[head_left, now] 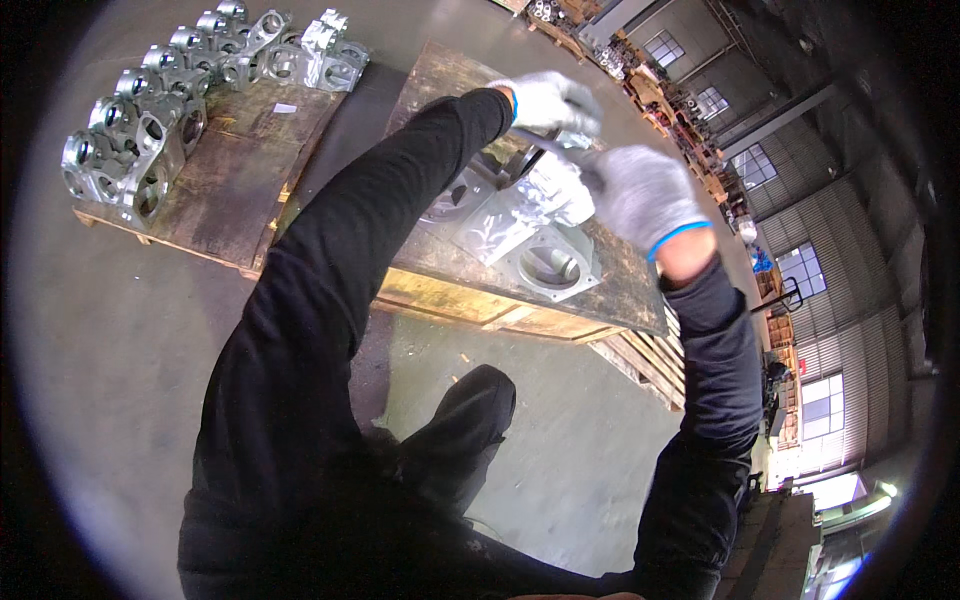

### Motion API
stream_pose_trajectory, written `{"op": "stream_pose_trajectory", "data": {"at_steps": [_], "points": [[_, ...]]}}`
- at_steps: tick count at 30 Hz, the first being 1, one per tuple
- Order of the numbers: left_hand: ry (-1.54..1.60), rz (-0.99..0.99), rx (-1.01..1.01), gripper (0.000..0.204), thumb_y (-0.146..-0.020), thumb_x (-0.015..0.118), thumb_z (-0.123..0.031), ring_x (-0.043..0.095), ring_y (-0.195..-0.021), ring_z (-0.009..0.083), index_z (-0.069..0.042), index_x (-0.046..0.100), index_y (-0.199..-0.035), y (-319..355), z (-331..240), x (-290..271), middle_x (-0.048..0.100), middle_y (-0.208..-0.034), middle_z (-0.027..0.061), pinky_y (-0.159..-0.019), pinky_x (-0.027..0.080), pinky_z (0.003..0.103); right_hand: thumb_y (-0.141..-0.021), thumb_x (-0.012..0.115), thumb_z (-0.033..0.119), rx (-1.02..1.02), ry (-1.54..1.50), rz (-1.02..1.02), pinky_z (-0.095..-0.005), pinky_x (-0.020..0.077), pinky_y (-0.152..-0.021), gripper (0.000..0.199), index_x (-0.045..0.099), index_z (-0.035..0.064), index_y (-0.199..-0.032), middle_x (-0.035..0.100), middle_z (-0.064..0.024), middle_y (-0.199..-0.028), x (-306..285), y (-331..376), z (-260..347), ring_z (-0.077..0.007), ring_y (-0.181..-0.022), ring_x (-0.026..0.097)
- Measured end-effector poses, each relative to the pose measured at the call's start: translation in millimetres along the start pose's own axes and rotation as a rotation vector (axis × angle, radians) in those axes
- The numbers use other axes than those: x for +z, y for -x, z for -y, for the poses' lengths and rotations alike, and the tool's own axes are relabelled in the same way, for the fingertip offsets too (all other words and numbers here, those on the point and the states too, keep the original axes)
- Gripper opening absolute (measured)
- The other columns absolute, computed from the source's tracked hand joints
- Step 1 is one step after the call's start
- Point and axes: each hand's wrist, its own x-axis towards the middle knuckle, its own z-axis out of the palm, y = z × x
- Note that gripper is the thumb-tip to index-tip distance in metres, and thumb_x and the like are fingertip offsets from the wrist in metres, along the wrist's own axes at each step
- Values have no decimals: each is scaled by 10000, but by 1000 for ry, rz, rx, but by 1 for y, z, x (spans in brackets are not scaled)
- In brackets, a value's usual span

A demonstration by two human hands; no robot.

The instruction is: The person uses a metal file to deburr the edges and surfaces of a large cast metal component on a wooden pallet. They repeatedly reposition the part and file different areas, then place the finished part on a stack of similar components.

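A fisheye camera is looking down from that person's head. It's closely facing a silver metal casting (528, 208).

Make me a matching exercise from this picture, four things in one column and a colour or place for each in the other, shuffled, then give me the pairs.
Things
1. Right gloved hand
2. Casting nearest that hand
3. Row of castings
4. Right sleeve

Colours and places
A. Black
B. On the wooden platform at the picture's left
C. Pale grey, edged in blue
D. On the middle wooden platform

Pairs: 1-C, 2-D, 3-B, 4-A
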Motion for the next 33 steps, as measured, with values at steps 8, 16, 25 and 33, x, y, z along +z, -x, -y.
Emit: {"op": "stream_pose_trajectory", "data": {"at_steps": [8,16,25,33], "points": [[-123,-85,50,282,-912,776,-225,733,-960,185,-67,800,-1145,8,21,-8,799,-1086,106,-904,561,334,-951,614,219,49,61,54,-466,568,-664,325,758,226,-1243,712,-161,-804,-11,5,3,-355,-734,710],[-376,-401,-8,216,-962,712,-260,730,-941,282,-77,768,-1062,38,26,-49,771,-992,129,-873,556,377,-961,634,218,126,108,127,-449,584,-699,317,758,261,-1250,718,-141,-786,-19,8,-3,-330,-741,727],[-329,-600,-405,717,-957,662,-597,643,-1272,353,-32,615,-1396,131,101,-43,672,-1360,223,-1082,491,400,-866,681,227,88,377,-102,-454,609,-694,158,802,126,-871,760,-133,-824,16,-12,-32,-314,-823,766],[421,-308,-295,1085,-917,810,-468,494,-1402,272,99,195,-1609,189,144,-23,490,-1547,226,-1189,372,356,-927,623,227,-70,169,124,-445,603,-810,303,798,202,-1173,769,-138,-982,-18,-35,-33,-352,-901,745]]}}
